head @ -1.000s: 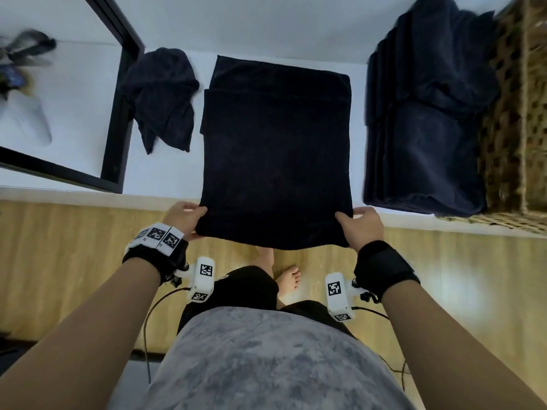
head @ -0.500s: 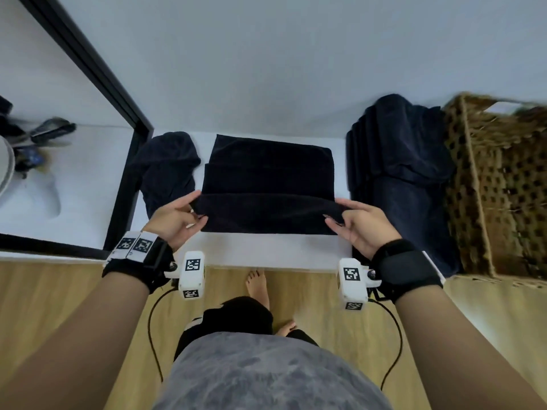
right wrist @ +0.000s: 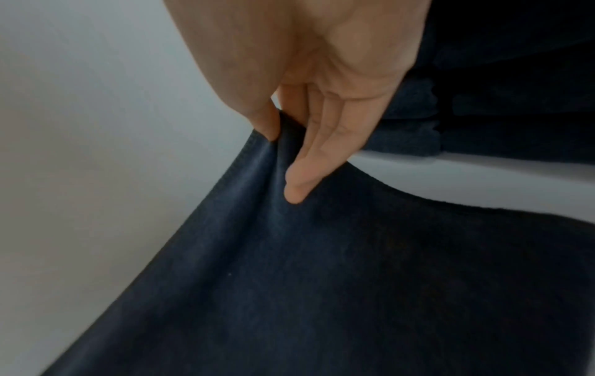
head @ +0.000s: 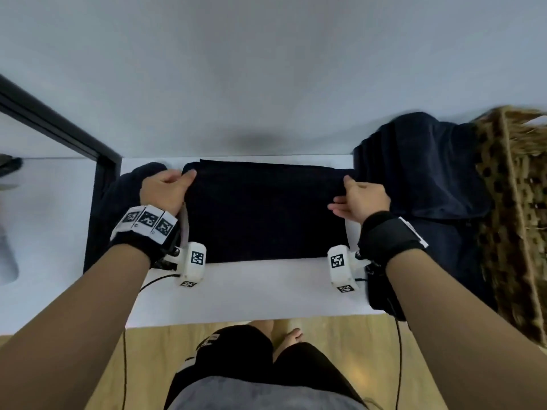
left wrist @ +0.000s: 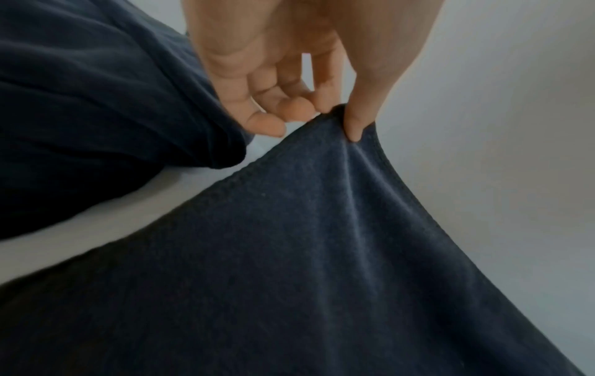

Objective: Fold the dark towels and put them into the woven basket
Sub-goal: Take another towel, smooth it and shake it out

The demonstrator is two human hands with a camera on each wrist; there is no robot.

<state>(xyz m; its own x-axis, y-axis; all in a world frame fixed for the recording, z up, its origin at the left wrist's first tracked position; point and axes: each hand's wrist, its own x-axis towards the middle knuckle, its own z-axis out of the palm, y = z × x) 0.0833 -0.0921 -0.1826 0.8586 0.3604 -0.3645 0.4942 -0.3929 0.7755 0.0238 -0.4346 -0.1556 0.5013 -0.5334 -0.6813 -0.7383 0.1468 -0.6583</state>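
Since a second ago the near edge of the dark towel [head: 266, 211] has been carried from the front lip of the white worktop [head: 266, 291] up and over to the far edge, so the towel now lies folded in half across the middle of the worktop. Both hands have travelled with it to the back. The left hand [head: 164, 189] pinches the far left corner between thumb and fingertips [left wrist: 354, 127], the other fingers loosely curled. The right hand [head: 362, 199] pinches the far right corner between thumb and forefinger, with the remaining fingers [right wrist: 309, 165] laid straight along the cloth. Both corners are lifted slightly, the fabric sloping down from them.

A crumpled towel [head: 127, 196] lies just to the left of the left hand. On the right, a stack of folded towels [head: 429, 187] sits just beside the folded one, against the woven basket [head: 515, 202] at the worktop's right end.
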